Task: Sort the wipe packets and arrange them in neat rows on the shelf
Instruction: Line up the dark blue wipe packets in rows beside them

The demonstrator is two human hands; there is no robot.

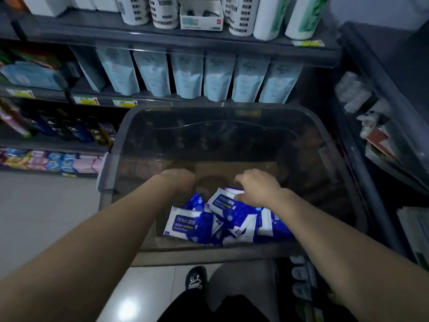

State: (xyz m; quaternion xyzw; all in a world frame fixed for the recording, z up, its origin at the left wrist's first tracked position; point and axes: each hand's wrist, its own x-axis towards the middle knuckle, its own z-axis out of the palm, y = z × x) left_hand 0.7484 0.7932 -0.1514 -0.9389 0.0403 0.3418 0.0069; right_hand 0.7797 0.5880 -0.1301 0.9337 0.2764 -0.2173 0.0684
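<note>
Head view: our forearms [104,228] reach down into the bin [116,173]. Packets [185,223] lie heaped at its near end, just below the fingers and on our side of them. Right hand [257,189] is nearer: fingers loosely arched, thumb resting on the top packet [222,202], nothing gripped. Its long axis runs crosswise under those fingers. Left hand [178,180]: fingers point down, hidden, so we can't tell. Shelf [162,99] is well beyond the fingertips.
</note>
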